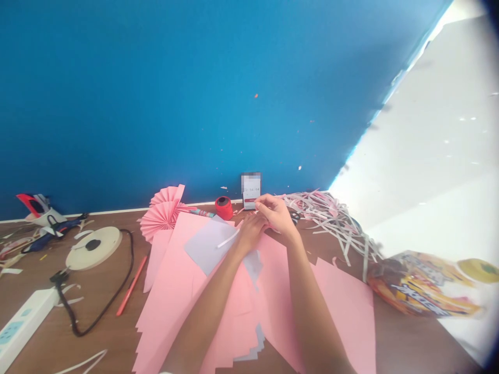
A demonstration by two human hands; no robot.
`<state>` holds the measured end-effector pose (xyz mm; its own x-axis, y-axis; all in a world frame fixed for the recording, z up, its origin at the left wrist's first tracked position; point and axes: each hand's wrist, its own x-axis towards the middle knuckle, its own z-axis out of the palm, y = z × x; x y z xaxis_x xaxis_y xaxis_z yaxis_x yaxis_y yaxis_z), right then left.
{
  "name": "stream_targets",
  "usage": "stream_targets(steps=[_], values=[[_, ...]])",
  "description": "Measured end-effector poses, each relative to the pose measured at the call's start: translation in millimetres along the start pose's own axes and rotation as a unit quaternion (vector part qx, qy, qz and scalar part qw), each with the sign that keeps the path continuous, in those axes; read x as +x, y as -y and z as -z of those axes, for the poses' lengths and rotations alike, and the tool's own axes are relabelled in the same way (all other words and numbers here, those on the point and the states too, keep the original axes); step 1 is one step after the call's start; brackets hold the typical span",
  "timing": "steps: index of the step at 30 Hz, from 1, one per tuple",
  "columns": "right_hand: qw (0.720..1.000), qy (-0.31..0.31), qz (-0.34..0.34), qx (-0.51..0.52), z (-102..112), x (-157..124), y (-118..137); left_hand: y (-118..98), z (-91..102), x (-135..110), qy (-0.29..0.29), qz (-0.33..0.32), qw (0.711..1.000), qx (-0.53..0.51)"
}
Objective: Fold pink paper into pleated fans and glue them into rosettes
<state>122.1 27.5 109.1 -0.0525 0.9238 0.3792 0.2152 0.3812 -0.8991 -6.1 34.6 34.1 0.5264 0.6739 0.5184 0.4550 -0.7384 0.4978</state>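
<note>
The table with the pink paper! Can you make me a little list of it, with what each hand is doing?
Left hand: at the end of a white paper strip
Right hand: just beside the left hand, fingers curled
Under the hands: pink paper sheets and a grey paper sheet
Close by: pink paper fan, red roll, pile of paper strips
Farther away: orange pen, power strip, snack bag
Wall: blue

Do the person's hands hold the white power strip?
No, the white power strip lies on the wooden table at lower left, away from the left hand and right hand.
</note>
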Motion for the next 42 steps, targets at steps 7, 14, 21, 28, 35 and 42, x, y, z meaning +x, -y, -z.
stream_targets(steps=[7,14,21,28,35,42], values=[[0.962,-0.238,0.026,-0.135,13,4,-9,-2,5.4,5,-0.171,0.125,0.972,-0.102],[0.990,0.025,-0.136,-0.029,13,0,-30,5,13.4,11,-0.222,0.224,0.905,-0.285],[0.992,-0.002,-0.075,-0.097,-8,2,-31,4,16.7,13,-0.197,0.227,0.900,-0.317],[0.976,-0.141,-0.065,-0.151,-12,6,-38,4,9.6,15,-0.162,0.210,0.916,-0.302],[0.978,-0.146,-0.031,-0.146,-14,5,-40,10,1.8,14,-0.163,0.218,0.899,-0.344],[0.989,-0.092,0.031,-0.116,-15,4,-56,15,0.6,13,-0.154,0.208,0.870,-0.420]])
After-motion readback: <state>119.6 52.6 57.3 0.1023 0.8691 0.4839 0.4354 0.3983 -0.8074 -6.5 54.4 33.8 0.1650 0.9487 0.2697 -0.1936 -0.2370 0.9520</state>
